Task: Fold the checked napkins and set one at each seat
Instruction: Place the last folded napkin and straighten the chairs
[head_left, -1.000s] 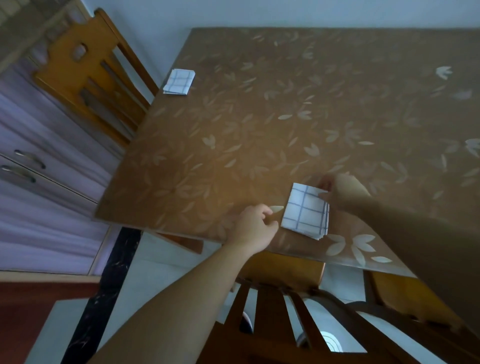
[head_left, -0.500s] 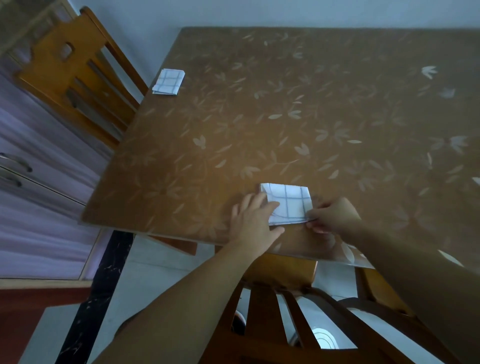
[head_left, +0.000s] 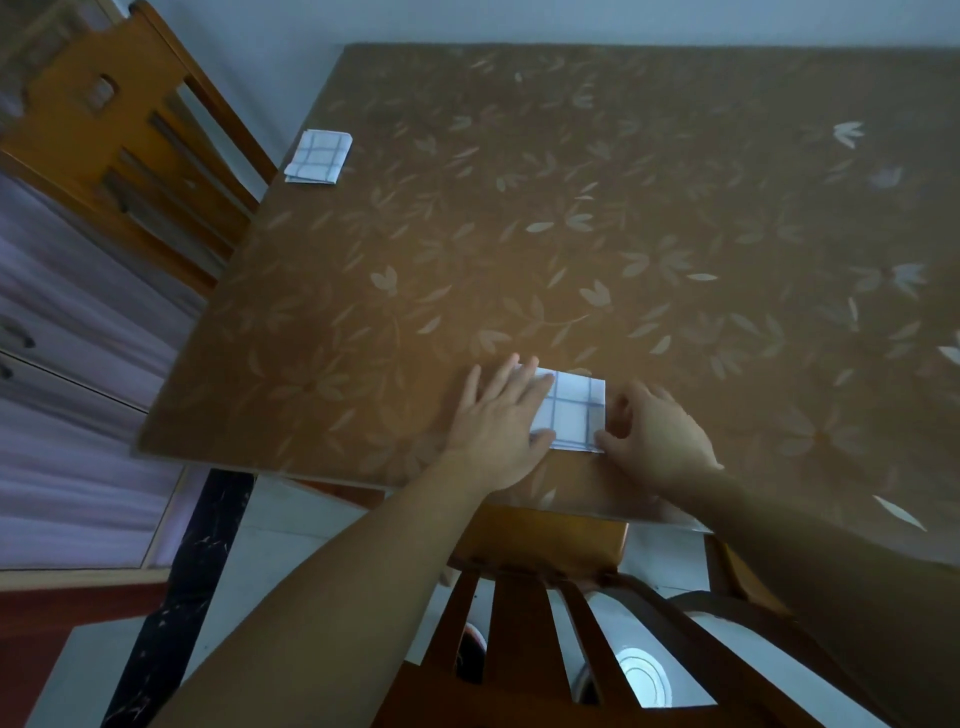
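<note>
My left hand is flat, fingers straight, hiding the left half of the folded napkin on the table, right hand curled at its right edge, thumb on the near corner, can't tell if it's pinching; second napkin well off front-left.

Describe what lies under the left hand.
The left hand lies flat on the folded napkin, which rests on the table. The napkin's right part shows; its left part is hidden under the hand.
</note>
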